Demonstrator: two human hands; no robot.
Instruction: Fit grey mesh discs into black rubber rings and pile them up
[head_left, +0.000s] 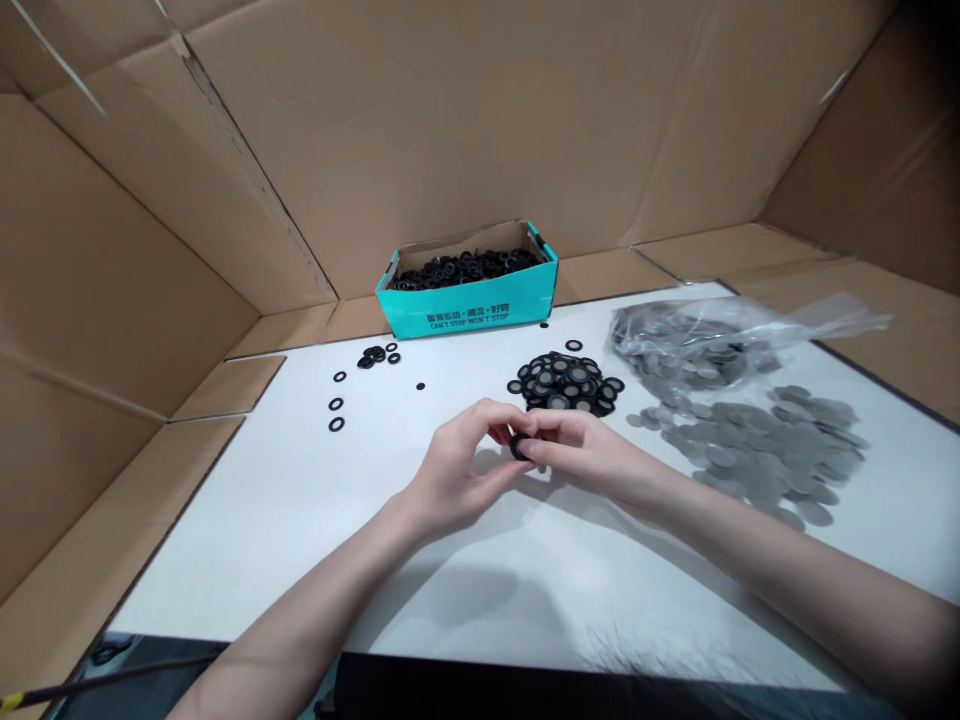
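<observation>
Over the white board, my left hand (457, 465) is closed, its thumb and fingers pinching the edge of a black ring washer (516, 447). My right hand (592, 450) meets it from the other side, thumb pressed against the washer and fingers curled behind. The fingertips partly cover the washer, so I cannot tell whether a disc sits in it. Just beyond the hands lies a heap of black ring washers with grey centres (559, 380). A spread pile of thin grey discs (757, 450) lies to the right, past my right forearm.
A turquoise box (472, 308) full of black rings stands at the back. A clear plastic bag (690, 335) with grey discs lies at the back right. Several loose black rings (336, 404) are at the left. Cardboard walls (487, 120) surround the white board (262, 520).
</observation>
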